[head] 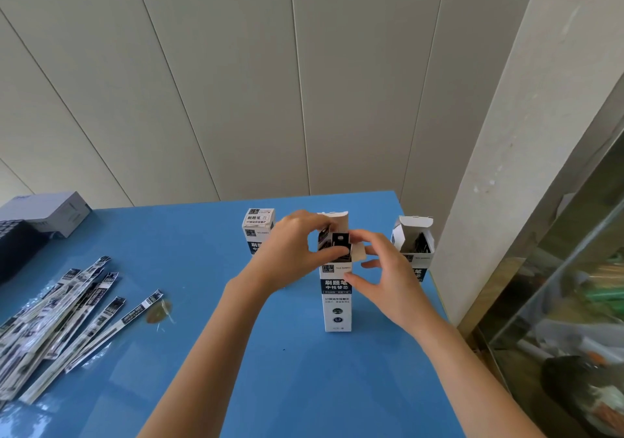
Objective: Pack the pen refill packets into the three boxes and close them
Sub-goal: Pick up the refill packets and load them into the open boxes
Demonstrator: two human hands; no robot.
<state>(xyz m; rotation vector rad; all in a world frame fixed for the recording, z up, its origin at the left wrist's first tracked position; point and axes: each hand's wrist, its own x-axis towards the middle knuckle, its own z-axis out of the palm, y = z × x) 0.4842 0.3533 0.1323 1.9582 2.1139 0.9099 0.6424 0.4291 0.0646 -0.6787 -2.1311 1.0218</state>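
Both hands are up at the mouth of the middle box (337,302). Left hand (297,245) curls round its top left corner, thumb at the front edge. Right hand (381,268) wraps the top right corner, fingertips on the side flap (358,253), thumb on the front face.

The refill packets (339,241) poke up dark inside, and the lid flap (334,218) stands up at the back. My take: tap those packet tops below the rim first, fold both side flaps in flat, then bring the lid over and tuck its tongue. Keep a grip so the tall box doesn't tip.

Behind-left of it the left box (258,231) looks closed. To its right the right box (413,245) is open, packets inside. Far left of it lie loose packets (67,319) on the blue table (202,268).
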